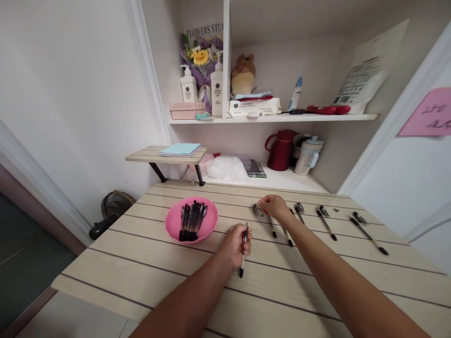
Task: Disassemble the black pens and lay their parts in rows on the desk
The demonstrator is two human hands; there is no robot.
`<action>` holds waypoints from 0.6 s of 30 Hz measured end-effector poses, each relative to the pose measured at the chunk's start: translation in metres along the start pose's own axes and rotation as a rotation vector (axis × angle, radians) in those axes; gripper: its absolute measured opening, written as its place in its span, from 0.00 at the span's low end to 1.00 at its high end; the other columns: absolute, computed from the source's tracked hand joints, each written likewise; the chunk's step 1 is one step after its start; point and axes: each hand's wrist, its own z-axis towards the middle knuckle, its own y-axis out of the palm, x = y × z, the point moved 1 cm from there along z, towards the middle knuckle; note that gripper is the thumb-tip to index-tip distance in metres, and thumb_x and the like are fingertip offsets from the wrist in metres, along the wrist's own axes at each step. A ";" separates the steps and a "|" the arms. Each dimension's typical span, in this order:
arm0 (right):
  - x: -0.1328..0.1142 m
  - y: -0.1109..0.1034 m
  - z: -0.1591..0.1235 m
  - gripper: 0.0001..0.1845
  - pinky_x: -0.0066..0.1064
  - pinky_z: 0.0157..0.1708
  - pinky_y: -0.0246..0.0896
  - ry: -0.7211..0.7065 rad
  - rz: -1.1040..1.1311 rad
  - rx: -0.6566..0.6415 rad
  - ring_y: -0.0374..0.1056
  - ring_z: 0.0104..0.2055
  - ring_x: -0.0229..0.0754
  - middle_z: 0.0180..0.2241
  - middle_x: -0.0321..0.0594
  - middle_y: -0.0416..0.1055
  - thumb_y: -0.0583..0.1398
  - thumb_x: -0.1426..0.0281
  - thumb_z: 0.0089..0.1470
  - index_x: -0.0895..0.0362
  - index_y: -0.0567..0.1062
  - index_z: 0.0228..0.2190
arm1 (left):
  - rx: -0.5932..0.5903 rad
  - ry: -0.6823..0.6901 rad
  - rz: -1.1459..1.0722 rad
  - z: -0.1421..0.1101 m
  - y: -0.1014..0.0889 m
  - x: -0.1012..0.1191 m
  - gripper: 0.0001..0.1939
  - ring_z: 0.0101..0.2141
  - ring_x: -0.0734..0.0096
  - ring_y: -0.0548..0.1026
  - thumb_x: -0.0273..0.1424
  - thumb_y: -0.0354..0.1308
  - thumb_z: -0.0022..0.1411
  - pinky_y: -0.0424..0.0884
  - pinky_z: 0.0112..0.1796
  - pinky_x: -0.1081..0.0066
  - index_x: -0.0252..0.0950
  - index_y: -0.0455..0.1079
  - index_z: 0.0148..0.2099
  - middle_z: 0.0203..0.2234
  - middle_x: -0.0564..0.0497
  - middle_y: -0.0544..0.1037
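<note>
Black-ended, the pen (243, 258) sits in the curled, gripping fingers of the left hand (237, 244) above the slatted table (141, 253), while the right hand (275, 207) bunches its fingertips by a clear-and-dark cap (255, 209), any grip on it unclear.

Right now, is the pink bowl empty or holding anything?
Holding: a bunch of pens lies in the pink bowl.

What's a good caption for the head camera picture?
A left hand holds a pen near a pink bowl of pens.
</note>
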 end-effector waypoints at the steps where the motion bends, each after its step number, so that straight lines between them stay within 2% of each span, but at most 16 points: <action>1: -0.001 0.004 0.003 0.08 0.26 0.24 0.56 -0.005 -0.086 -0.001 0.65 0.22 0.38 0.15 0.38 0.68 0.58 0.67 0.41 0.58 0.71 0.18 | 0.007 0.005 -0.001 0.000 0.000 0.000 0.09 0.12 0.85 0.55 0.35 0.53 0.47 0.45 0.15 0.80 0.35 0.62 0.31 0.18 0.59 0.64; 4: -0.004 0.020 0.006 0.05 0.29 0.32 0.57 -0.025 -0.317 -0.011 0.68 0.32 0.44 0.23 0.46 0.73 0.58 0.71 0.39 0.60 0.73 0.20 | 0.012 0.011 -0.004 0.000 0.000 -0.001 0.10 0.13 0.85 0.56 0.35 0.53 0.47 0.47 0.16 0.80 0.35 0.62 0.32 0.18 0.58 0.64; 8: -0.007 0.039 0.007 0.09 0.35 0.38 0.56 -0.057 -0.528 -0.044 0.67 0.41 0.50 0.35 0.57 0.72 0.57 0.74 0.42 0.64 0.74 0.29 | 0.013 0.008 -0.002 0.000 0.000 -0.001 0.11 0.13 0.85 0.57 0.36 0.54 0.47 0.47 0.16 0.80 0.35 0.62 0.32 0.18 0.58 0.65; 14: -0.005 0.045 0.004 0.11 0.35 0.40 0.56 -0.100 -0.670 -0.094 0.67 0.42 0.49 0.36 0.57 0.71 0.55 0.73 0.46 0.64 0.74 0.33 | 0.013 0.008 -0.006 0.001 -0.001 -0.002 0.10 0.13 0.84 0.57 0.35 0.54 0.48 0.47 0.17 0.79 0.35 0.63 0.32 0.18 0.57 0.65; 18: -0.009 0.036 0.002 0.10 0.32 0.37 0.55 -0.130 -0.660 -0.084 0.67 0.40 0.48 0.35 0.55 0.72 0.56 0.72 0.46 0.63 0.75 0.29 | 0.020 -0.011 -0.027 0.002 -0.002 -0.002 0.10 0.14 0.84 0.59 0.35 0.54 0.49 0.49 0.17 0.80 0.35 0.63 0.33 0.18 0.57 0.65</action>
